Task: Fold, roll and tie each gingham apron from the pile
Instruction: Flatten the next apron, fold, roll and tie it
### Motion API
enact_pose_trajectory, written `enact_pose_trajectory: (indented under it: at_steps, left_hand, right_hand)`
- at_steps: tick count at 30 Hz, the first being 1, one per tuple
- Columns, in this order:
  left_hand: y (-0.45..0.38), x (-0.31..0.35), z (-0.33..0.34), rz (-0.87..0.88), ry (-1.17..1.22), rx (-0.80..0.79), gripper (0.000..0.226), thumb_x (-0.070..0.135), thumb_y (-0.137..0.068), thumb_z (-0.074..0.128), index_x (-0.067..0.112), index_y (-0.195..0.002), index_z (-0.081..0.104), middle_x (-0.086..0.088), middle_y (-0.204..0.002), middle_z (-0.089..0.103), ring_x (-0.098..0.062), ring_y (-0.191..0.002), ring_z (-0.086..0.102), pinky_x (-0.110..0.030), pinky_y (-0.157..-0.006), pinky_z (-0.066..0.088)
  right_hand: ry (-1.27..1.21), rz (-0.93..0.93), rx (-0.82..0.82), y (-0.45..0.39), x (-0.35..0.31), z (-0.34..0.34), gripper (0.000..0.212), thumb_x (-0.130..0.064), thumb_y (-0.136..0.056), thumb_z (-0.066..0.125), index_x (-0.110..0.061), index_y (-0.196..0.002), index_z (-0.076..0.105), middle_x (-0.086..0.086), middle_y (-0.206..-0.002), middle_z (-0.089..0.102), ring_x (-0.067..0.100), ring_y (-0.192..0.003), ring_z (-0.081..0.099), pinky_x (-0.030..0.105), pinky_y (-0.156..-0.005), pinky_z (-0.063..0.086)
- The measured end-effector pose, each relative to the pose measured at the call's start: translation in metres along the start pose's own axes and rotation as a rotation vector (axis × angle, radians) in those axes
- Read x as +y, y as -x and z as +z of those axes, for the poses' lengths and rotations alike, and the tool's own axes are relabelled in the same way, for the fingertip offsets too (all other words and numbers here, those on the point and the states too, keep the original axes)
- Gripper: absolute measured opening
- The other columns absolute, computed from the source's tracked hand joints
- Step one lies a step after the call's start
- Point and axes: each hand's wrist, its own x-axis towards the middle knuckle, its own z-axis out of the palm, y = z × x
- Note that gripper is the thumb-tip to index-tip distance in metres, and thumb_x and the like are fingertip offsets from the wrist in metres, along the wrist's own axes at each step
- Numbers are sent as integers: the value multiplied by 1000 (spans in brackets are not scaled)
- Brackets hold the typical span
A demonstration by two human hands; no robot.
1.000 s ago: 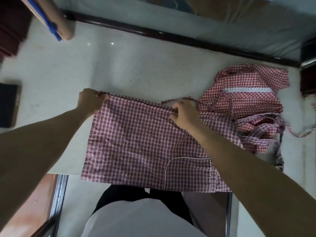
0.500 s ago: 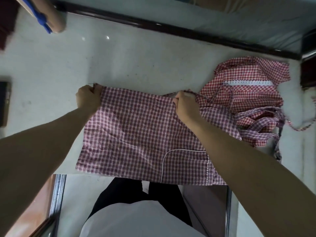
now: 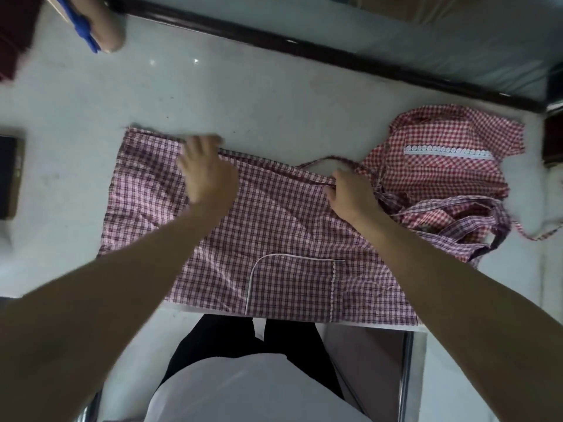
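A pink-and-dark gingham apron (image 3: 274,226) lies spread flat on the white table (image 3: 243,95), its near hem hanging at the table's front edge. It has a pocket with white piping (image 3: 292,284) near me. My left hand (image 3: 207,172) rests flat on the cloth at the middle of its far edge, fingers stretched out and blurred. My right hand (image 3: 350,193) grips the far edge at the right, where a strap (image 3: 329,159) loops away. To the right lies the pile of red gingham aprons (image 3: 441,166), one with white lace trim.
A dark phone (image 3: 9,175) lies at the table's left edge. A tan roll with a blue tie (image 3: 100,28) sits at the far left corner. A dark frame (image 3: 335,56) runs along the table's back edge. My lap is below the front edge.
My left hand let go of the apron's far left corner and slid right to the middle of the far edge, flat on the cloth. The right hand stayed on its edge.
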Motion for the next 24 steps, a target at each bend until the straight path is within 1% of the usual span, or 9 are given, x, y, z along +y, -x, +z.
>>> enact_pose_trajectory:
  at_steps: [1, 3, 6, 9, 11, 14, 17, 20, 24]
  left_hand:
    - [23, 26, 9, 48, -7, -159, 49, 10, -84, 53, 13, -132, 40, -11, -134, 38, -27, -126, 34, -43, -112, 29]
    - [41, 38, 34, -55, -47, -443, 69, 28, -92, 60, 8, -146, 23, -21, -149, 22, -37, -138, 21, -52, -115, 25]
    - [53, 49, 54, -53, -243, -637, 102, 52, -91, 60, 9, -154, -7, -28, -158, -12, -46, -147, -9, -63, -116, 9]
    - [57, 50, 61, -12, -282, -620, 110, 56, -89, 61, 9, -154, -14, -30, -157, -17, -48, -146, -12, -67, -115, 9]
    - [55, 49, 62, -29, -291, -613, 111, 54, -88, 64, 10, -153, -15, -30, -157, -16, -48, -146, -11, -67, -114, 9]
    - [54, 54, 59, -43, -306, -617, 115, 52, -86, 68, 14, -154, -16, -28, -158, -16, -47, -147, -11, -67, -115, 8]
    - [50, 56, 55, -21, -346, -638, 118, 54, -84, 69, 21, -153, -20, -27, -158, -19, -49, -146, -10, -68, -114, 10]
    - [44, 63, 53, -12, -405, -655, 117, 55, -84, 68, 27, -153, -21, -26, -158, -22, -51, -146, -8, -70, -114, 13]
    - [38, 71, 54, 124, -424, -532, 82, 44, -96, 55, 28, -155, 0, -24, -161, -8, -46, -148, -3, -63, -117, 7]
  right_hand:
    - [-43, 5, 27, 1, -1, -2, 21, -26, -100, 58, -7, -111, 54, 1, -84, 56, 25, -75, 61, 34, -68, 42]
    - [-122, -20, 103, 2, 2, -6, 32, -23, -97, 63, -6, -122, 51, 8, -108, 61, 25, -79, 64, 34, -63, 46]
    - [-144, -117, 164, 6, 12, -12, 21, -16, -93, 66, -9, -107, 52, 10, -109, 54, 22, -69, 60, 36, -60, 52]
    - [-19, -162, 73, 8, 32, -14, 14, -22, -89, 69, -14, -100, 63, 9, -108, 56, 28, -92, 59, 54, -91, 49]
    - [105, -46, -91, 9, 41, -13, 36, -38, -90, 67, -19, -119, 61, 9, -127, 50, 30, -121, 48, 60, -112, 29]
    - [104, 51, -142, 9, 48, -8, 58, -45, -90, 66, -23, -139, 45, 11, -142, 38, 31, -135, 34, 56, -112, 25]
    - [55, 56, -139, 7, 49, -6, 34, -43, -91, 65, -21, -115, 59, 9, -139, 39, 29, -134, 32, 55, -110, 27]
    - [-51, 80, -135, 2, 55, -10, 20, -39, -96, 60, -19, -95, 58, 7, -130, 47, 28, -128, 40, 54, -108, 28]
    - [-79, 37, -184, -4, 62, -17, 37, -45, -93, 63, -17, -117, 57, 8, -128, 49, 29, -124, 45, 52, -106, 33]
